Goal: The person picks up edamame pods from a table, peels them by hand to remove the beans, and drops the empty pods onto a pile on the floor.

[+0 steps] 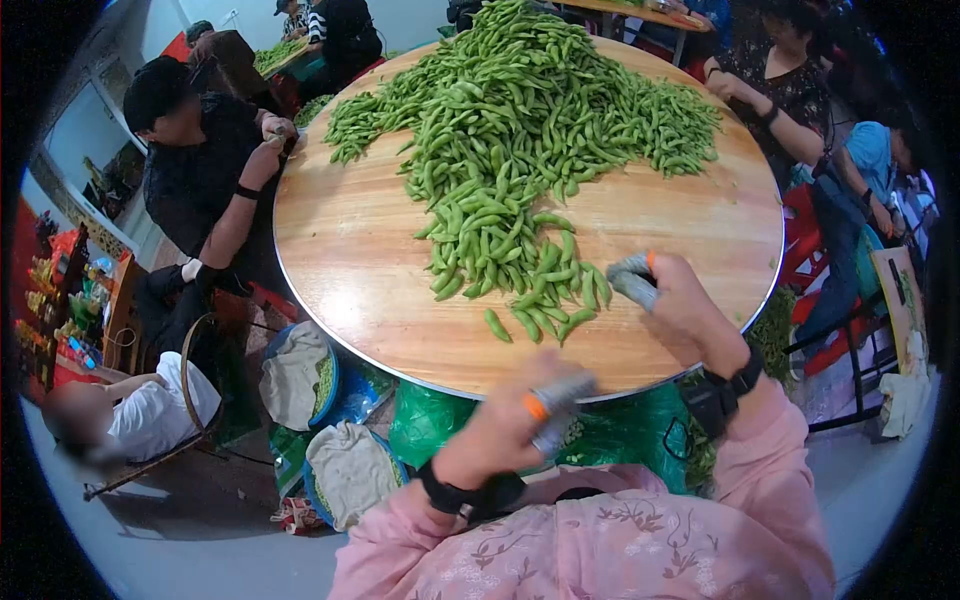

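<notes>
Hovering right hand point(690, 305) at table point(350, 260) edge, beside pods point(500, 230)

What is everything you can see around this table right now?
edamame pods: one big heap, green, from the table's far edge down toward its near edge
round table: one, light wood, centre
covered basins: two, blue with beige cloths, on the floor at near left
plastic bag: one, green, under the table's near edge
other people: several, mostly in dark clothes, seated at the table's left, right and far sides
sleeves: two, pink with a floral pattern, bottom of view
wristbands: two, black, one on each wrist
left hand: one, grey and orange finger wraps, at the near table edge
right hand: one, same wraps, beside the nearest pods
</notes>
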`<state>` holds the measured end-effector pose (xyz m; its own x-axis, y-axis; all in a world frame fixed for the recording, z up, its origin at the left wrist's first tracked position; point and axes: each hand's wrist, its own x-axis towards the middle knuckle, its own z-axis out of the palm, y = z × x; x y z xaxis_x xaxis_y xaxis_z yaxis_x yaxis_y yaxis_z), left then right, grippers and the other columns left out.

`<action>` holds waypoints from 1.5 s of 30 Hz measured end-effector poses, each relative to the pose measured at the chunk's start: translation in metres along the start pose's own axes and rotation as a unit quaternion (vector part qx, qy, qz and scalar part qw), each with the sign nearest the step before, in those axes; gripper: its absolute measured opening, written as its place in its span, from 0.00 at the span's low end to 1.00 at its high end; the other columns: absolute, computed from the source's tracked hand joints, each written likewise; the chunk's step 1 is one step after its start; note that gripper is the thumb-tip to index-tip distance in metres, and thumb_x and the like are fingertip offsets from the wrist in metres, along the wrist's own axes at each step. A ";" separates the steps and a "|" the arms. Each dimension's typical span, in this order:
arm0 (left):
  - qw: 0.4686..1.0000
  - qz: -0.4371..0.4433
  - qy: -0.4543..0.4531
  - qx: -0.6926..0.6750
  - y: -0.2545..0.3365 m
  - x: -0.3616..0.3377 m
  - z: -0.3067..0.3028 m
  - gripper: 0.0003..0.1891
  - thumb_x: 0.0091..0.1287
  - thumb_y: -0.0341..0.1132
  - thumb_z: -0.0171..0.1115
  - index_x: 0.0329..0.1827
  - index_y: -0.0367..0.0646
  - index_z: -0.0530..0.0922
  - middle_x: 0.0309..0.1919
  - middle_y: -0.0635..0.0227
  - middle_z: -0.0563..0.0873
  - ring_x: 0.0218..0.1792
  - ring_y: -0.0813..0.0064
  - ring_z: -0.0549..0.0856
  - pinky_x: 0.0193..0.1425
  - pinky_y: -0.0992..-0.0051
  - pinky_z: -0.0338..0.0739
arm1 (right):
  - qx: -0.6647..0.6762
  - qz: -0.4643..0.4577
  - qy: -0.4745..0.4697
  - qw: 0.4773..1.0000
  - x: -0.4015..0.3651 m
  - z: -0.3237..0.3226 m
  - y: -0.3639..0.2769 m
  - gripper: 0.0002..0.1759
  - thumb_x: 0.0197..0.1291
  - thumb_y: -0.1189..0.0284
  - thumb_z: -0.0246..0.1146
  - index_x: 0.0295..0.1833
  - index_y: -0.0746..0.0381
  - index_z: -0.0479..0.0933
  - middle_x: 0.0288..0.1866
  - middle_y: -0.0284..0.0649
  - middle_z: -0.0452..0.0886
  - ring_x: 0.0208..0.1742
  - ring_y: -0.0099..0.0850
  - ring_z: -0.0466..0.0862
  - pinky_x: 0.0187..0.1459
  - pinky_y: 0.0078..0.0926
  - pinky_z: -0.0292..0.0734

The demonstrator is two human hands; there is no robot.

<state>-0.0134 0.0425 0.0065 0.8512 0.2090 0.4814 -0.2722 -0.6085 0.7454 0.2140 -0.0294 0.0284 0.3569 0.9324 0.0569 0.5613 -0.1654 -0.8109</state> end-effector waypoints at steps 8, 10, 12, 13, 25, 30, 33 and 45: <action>0.931 -0.098 -0.012 0.350 -0.059 0.007 -0.042 0.19 0.45 0.20 0.53 0.44 0.36 0.74 0.39 0.52 0.77 0.40 0.53 0.76 0.45 0.66 0.71 | 0.318 0.092 0.006 0.944 -0.091 0.009 0.037 0.08 0.54 0.72 0.59 0.38 0.64 0.76 0.30 0.31 0.77 0.29 0.20 0.75 0.33 0.17 0.71; 0.933 -0.107 -0.036 0.341 -0.062 0.009 -0.042 0.16 0.48 0.22 0.55 0.43 0.38 0.75 0.38 0.52 0.77 0.40 0.52 0.76 0.44 0.65 0.71 | 0.321 0.106 0.008 0.941 -0.099 0.014 0.031 0.09 0.54 0.73 0.59 0.39 0.66 0.76 0.31 0.33 0.78 0.29 0.21 0.75 0.34 0.18 0.71; 0.931 -0.190 -0.038 0.308 -0.059 0.011 -0.041 0.15 0.45 0.19 0.53 0.39 0.34 0.75 0.41 0.49 0.75 0.41 0.52 0.75 0.45 0.65 0.71 | 0.195 0.044 0.043 0.979 -0.100 0.025 0.019 0.10 0.54 0.74 0.58 0.40 0.68 0.75 0.31 0.35 0.78 0.30 0.24 0.76 0.34 0.20 0.72; 0.933 -0.176 -0.031 0.314 -0.059 0.011 -0.040 0.15 0.46 0.20 0.53 0.39 0.36 0.76 0.39 0.48 0.75 0.39 0.50 0.75 0.44 0.63 0.71 | 0.150 0.019 0.041 0.988 -0.097 0.029 0.014 0.10 0.54 0.76 0.57 0.42 0.70 0.74 0.32 0.37 0.78 0.32 0.25 0.77 0.35 0.22 0.73; 0.978 -0.176 0.110 0.032 0.009 0.004 0.021 0.12 0.50 0.25 0.64 0.38 0.34 0.76 0.29 0.63 0.82 0.29 0.78 0.80 0.36 0.79 0.74 | 0.409 0.077 -0.081 0.906 -0.084 0.045 -0.024 0.11 0.59 0.75 0.53 0.44 0.70 0.73 0.39 0.33 0.78 0.39 0.19 0.76 0.43 0.18 0.71; 0.976 -0.184 0.062 0.095 0.011 0.003 0.032 0.14 0.49 0.26 0.63 0.40 0.38 0.76 0.32 0.59 0.82 0.31 0.70 0.82 0.35 0.76 0.75 | 0.440 0.075 -0.075 0.892 -0.093 0.043 -0.016 0.11 0.59 0.74 0.54 0.45 0.69 0.74 0.39 0.33 0.78 0.39 0.19 0.76 0.43 0.18 0.71; 0.966 -0.110 0.013 0.235 0.016 0.007 0.030 0.14 0.47 0.25 0.62 0.39 0.38 0.75 0.30 0.59 0.80 0.30 0.63 0.81 0.32 0.72 0.74 | 0.428 0.074 -0.074 0.898 -0.094 0.042 -0.017 0.11 0.59 0.74 0.54 0.45 0.68 0.74 0.39 0.33 0.78 0.40 0.19 0.75 0.43 0.17 0.70; 0.946 -0.023 -0.001 0.324 0.013 0.000 0.035 0.14 0.42 0.26 0.62 0.35 0.40 0.75 0.23 0.60 0.77 0.24 0.61 0.78 0.26 0.68 0.72 | 0.409 0.092 -0.051 0.906 -0.098 0.045 -0.012 0.08 0.58 0.77 0.53 0.41 0.69 0.74 0.36 0.33 0.78 0.37 0.18 0.75 0.41 0.17 0.70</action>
<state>-0.0007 0.0080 0.0001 0.8563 0.2464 0.4539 0.0978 -0.9403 0.3259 0.1385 -0.1043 0.0065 0.2936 0.9450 -0.1442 -0.2573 -0.0671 -0.9640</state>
